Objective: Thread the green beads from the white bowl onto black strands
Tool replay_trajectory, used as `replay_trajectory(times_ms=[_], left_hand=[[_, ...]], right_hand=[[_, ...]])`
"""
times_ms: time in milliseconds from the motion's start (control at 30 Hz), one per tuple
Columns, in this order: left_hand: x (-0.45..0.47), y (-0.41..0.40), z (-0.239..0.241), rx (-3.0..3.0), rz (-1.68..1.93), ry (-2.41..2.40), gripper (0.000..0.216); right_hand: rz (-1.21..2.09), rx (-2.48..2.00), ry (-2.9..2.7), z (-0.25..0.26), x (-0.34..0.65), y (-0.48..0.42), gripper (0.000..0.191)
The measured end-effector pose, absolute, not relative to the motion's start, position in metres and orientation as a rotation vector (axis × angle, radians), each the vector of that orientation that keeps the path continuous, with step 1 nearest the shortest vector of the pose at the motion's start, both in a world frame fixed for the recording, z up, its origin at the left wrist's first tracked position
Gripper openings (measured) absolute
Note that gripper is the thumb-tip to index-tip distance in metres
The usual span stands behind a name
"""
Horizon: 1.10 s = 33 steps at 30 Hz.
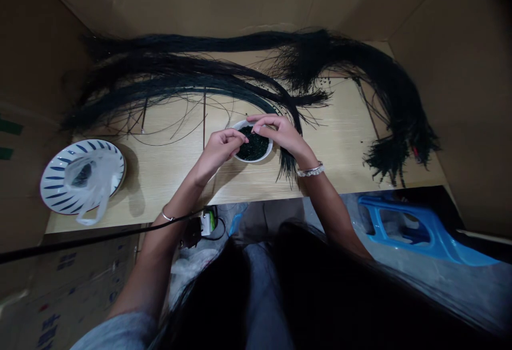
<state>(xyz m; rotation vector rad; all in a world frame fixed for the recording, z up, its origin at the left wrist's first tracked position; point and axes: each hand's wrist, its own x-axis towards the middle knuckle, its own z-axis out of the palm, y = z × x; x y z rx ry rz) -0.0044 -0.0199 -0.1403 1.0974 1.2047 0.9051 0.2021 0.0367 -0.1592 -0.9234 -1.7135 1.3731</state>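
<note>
A white bowl [253,160] of small dark green pieces [253,146] sits near the table's front edge. Over its left rim, my left hand [222,149] is pinched, thumb against forefinger. My right hand [280,132] reaches over the bowl's upper right with thumb and forefinger together in a pinch. Whatever either pinch holds is too small to make out. Right beside the bowl and behind my right wrist, the frayed end of a dark strand bundle [288,163] hangs toward the table edge.
More long dark strand bundles [192,43] lie across the back, and one thick bundle [400,88] curves down the right. On the left stands a striped plate [60,176] with a plastic bag [96,179]. A black cable [100,237] crosses below; a blue stool [432,232] is at lower right.
</note>
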Motion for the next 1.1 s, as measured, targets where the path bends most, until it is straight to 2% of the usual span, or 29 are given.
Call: replay_trajectory(times_ms=[533,1100], left_hand=[[-0.0016,-0.0204,-0.1429,1.173,0.942,1.199,0.012],[-0.0029,-0.0194,-0.1439,1.172,0.971,1.168,0.016]], right_hand=[[1.373,-0.864,-1.789,-0.1649,0.1998,0.0402,0.013],[1.332,-0.860,-1.805,-0.1683,0.1954,0.0381,0.029]])
